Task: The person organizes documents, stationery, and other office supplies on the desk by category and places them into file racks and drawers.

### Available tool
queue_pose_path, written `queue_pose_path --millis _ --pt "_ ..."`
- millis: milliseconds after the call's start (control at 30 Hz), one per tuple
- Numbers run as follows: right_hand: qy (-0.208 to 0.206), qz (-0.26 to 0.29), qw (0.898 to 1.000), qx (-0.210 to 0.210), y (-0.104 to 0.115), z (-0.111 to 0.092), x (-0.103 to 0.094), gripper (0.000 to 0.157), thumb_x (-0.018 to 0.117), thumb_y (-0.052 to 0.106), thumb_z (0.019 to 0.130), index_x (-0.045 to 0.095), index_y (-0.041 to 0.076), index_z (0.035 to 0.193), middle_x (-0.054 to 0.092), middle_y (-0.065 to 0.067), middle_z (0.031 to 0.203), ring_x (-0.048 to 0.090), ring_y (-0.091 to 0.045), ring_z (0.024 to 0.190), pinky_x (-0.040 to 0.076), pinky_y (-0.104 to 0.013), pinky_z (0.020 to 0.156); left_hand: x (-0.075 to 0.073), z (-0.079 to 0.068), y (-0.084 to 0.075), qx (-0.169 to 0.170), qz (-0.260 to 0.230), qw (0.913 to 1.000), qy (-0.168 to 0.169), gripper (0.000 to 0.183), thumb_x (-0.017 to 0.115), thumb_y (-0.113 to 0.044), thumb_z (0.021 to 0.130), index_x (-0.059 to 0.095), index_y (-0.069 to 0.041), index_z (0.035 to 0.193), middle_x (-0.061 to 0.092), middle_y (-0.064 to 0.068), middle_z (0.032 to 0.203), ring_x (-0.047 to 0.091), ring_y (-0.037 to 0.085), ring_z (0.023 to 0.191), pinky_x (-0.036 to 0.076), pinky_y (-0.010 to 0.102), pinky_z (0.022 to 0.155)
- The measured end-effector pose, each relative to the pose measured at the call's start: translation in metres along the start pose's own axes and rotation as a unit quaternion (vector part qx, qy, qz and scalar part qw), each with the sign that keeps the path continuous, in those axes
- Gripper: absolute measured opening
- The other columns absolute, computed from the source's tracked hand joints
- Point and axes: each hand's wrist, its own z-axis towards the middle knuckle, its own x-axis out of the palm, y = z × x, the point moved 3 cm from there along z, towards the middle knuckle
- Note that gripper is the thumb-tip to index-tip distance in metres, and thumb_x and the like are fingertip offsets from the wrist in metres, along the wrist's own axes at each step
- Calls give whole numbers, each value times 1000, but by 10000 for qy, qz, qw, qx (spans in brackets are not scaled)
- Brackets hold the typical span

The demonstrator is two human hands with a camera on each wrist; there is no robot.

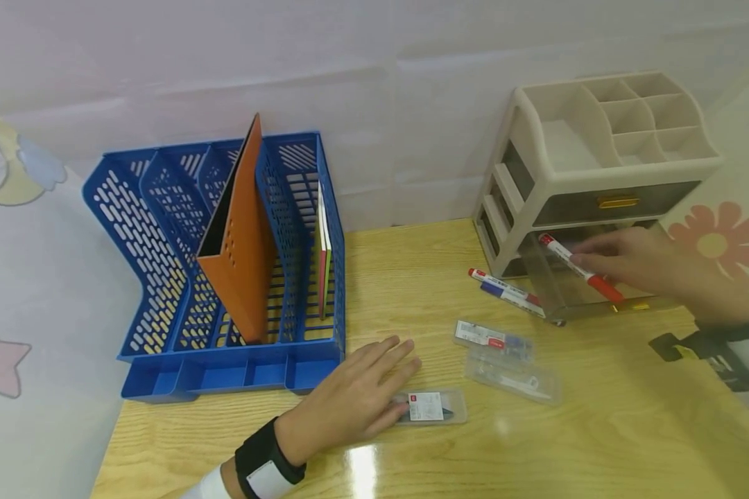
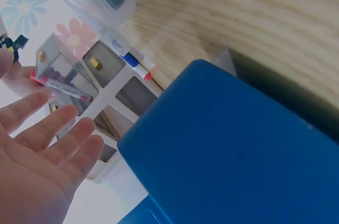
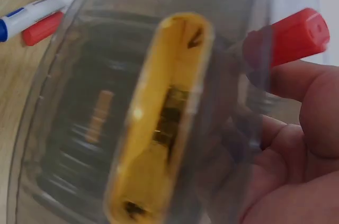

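My right hand [image 1: 636,260] holds a red whiteboard marker [image 1: 579,265] slantwise over a pulled-out, see-through drawer [image 1: 546,287] of the white desk organizer [image 1: 624,177]. In the right wrist view the red marker end [image 3: 299,36] juts past the drawer wall, with a gold handle [image 3: 153,123] in front; the drawer partly hides the fingers. My left hand [image 1: 362,388] is spread, its thumb overlapping the left end of a clear plastic case [image 1: 455,402] with a white label. In the left wrist view its fingers [image 2: 79,155] are straight and hold nothing.
A red marker [image 1: 493,279] and a blue-capped marker [image 1: 512,298] lie beside the drawer. Two more clear cases [image 1: 474,335] [image 1: 514,374] lie in front. At left stands a blue file rack [image 1: 225,353] holding an orange folder [image 1: 243,277] and thin booklets [image 1: 323,270].
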Motion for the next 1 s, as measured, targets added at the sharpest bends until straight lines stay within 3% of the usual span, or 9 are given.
queue_pose_path --millis 200,433,567,767,1000 --pt "133 373 9992 -39 -3 11 8 45 60 27 104 64 -11 128 76 -16 103 66 -20 86 53 -33 71 5 0 -2 -124 -61 9993 353 60 66 -44 98 55 -11 147 52 16 154 50 34 142 50 45 111" --pt "222 416 9988 128 -1 20 17 49 61 31 104 62 -12 127 77 -13 96 72 -23 80 59 -41 69 9 0 -1 -198 66 9973 707 63 58 -50 101 50 -14 152 47 14 158 48 34 144 49 45 112" --pt "203 386 9990 139 3 23 21 41 64 26 101 64 -9 122 77 -9 91 73 -21 78 60 -42 68 9 1 -1 -265 41 9959 870 63 54 -52 103 47 -16 154 45 13 160 46 33 146 47 46 114" --pt "120 158 9998 43 8 29 26 35 65 21 98 63 -8 118 75 -4 86 69 -15 73 55 -35 65 10 3 -1 -308 51 9946 988 62 53 -51 104 46 -16 155 44 13 161 46 34 146 44 45 117" --pt "33 -97 9999 -1 9 32 29 38 66 27 98 64 -6 117 77 -8 89 68 -13 73 56 -44 74 11 5 -1 -345 48 9941 1024 60 54 -48 104 46 -15 154 46 13 160 47 34 146 43 45 118"
